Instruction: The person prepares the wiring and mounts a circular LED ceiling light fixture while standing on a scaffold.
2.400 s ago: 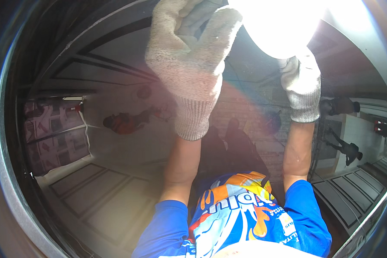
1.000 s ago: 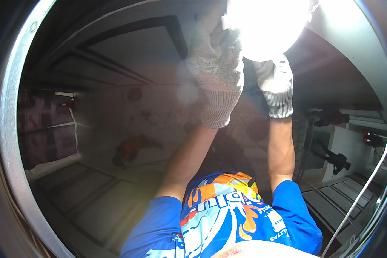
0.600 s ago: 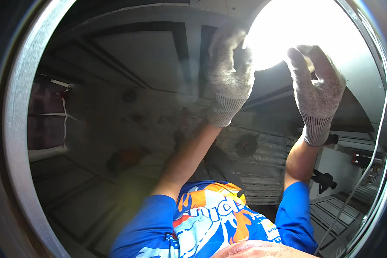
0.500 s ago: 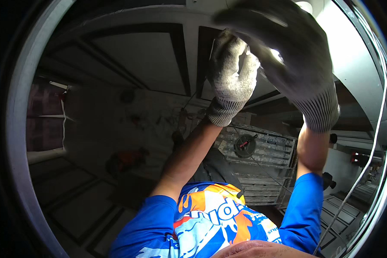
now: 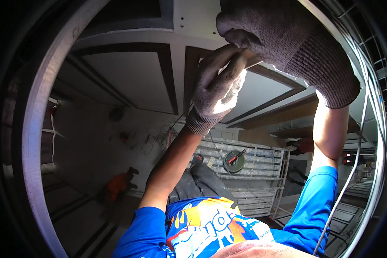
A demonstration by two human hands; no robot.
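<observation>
Both my hands are raised overhead in grey knitted work gloves with ribbed cuffs. My left hand (image 5: 213, 88) points upward, its fingers bent and pressed together, with bright light on the side of the palm. Beside and above it, my right hand (image 5: 284, 41) is closed, thumb and fingers drawn together toward the left fingertips. The fingertips of the two hands meet or nearly meet. Whatever may be pinched there is hidden by the gloves.
Below me lies a slatted scaffold platform (image 5: 262, 158) bearing a round green tub (image 5: 233, 161) with a red-handled tool. A person in orange (image 5: 117, 185) is at lower left. A pale cable (image 5: 360, 144) hangs at right; dark-trimmed panels (image 5: 129, 71) lie beyond my hands.
My right hand, blurred before, is now sharp and turned more sideways, its fingers closed near the left fingertips. My left hand sits slightly lower and farther left. The whole view has shifted.
</observation>
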